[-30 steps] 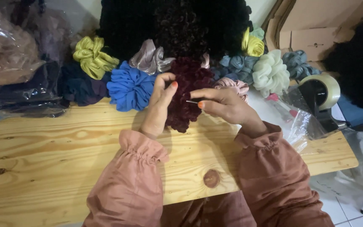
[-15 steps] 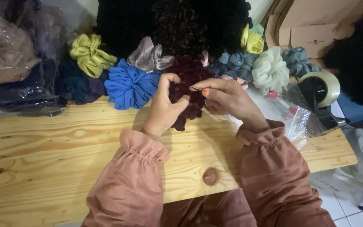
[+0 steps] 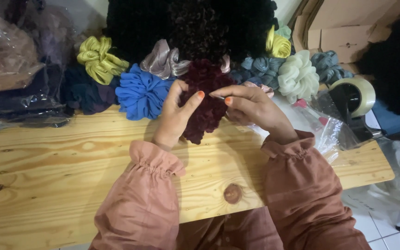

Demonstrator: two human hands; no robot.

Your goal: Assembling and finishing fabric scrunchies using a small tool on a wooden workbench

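Pale pine planks make up the worktop (image 3: 47,162), with a dark knot near its front edge, and a heap of fabric scrunchies runs along its far side. At the far left lie clear plastic bags (image 3: 10,60) of dark goods. Next comes a yellow-green satin scrunchie (image 3: 99,58), then a bright blue scrunchie (image 3: 140,92) and a silvery-mauve satin one (image 3: 163,60) just beyond it.

Compared with a second ago, the two hands have drawn closer together and risen a little over the dark maroon velvet scrunchie (image 3: 204,99), which lies near the middle of the worktop's far half, in front of a big black fuzzy pile (image 3: 190,23). The thumb and forefinger tips that were apart then now almost meet above it, so the work looks to have moved to a fine pinching point on the fabric's top edge.

The left hand (image 3: 174,115) holds a narrow grip: its thumb lies across the scrunchie's left side and its fingers curl behind, holding the velvet. The right hand (image 3: 251,104) pinches tightly with thumb and forefinger at the scrunchie's upper right; something thin may sit between the tips, but I cannot tell what.

Further right sit a pale green scrunchie (image 3: 297,76), a tape dispenser (image 3: 355,97) and cardboard boxes (image 3: 343,28).
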